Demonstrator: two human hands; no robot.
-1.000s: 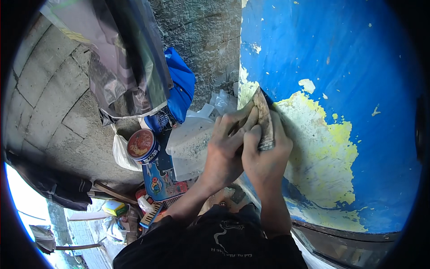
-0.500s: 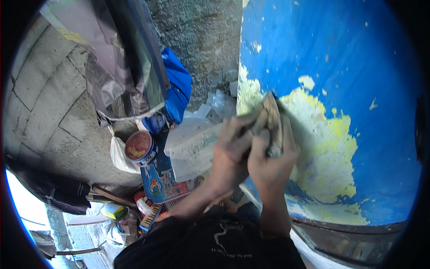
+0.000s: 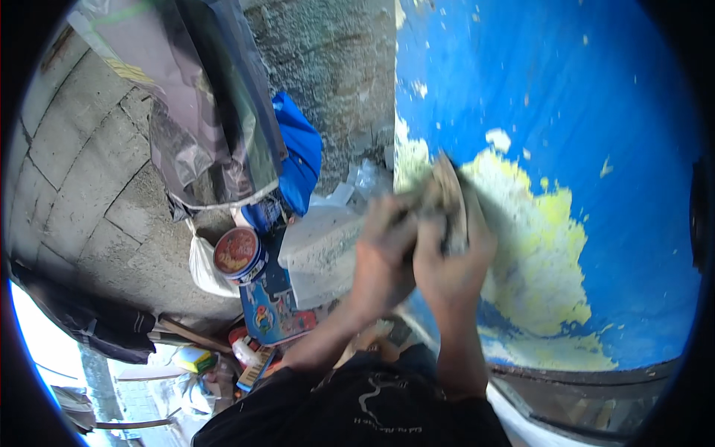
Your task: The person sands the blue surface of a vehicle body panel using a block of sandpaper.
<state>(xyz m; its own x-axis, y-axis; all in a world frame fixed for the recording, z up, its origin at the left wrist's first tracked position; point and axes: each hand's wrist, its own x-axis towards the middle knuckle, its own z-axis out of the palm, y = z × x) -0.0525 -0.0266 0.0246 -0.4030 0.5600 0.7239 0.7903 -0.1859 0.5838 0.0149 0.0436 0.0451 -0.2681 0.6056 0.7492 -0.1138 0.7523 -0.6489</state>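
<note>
Both my hands meet in front of a blue painted panel [image 3: 581,104], over a patch of yellowish-white filler [image 3: 532,253]. Between them is a folded, tan, worn sheet that looks like sandpaper [image 3: 454,195], its pointed end facing away from me. My right hand [image 3: 456,261] is closed around the lower part, thumb in front. My left hand [image 3: 383,246] is closed with its fingertips pinching the sheet's left side; those fingers are blurred. A dark fold shows between the thumbs. Whether the sheet touches the panel I cannot tell.
Left of my hands lies a whitish translucent container [image 3: 316,257]. Beside it, a round tub [image 3: 238,253] stands near a colourful blue board [image 3: 272,305]. A large plastic bag [image 3: 216,127] hangs at upper left, above paving [image 3: 82,156]. A dark window [image 3: 588,402] borders the panel below.
My view has shifted slightly, so the surroundings sit a little differently. The fingers of my left hand have moved on the folded sheet, which both hands still hold.
</note>
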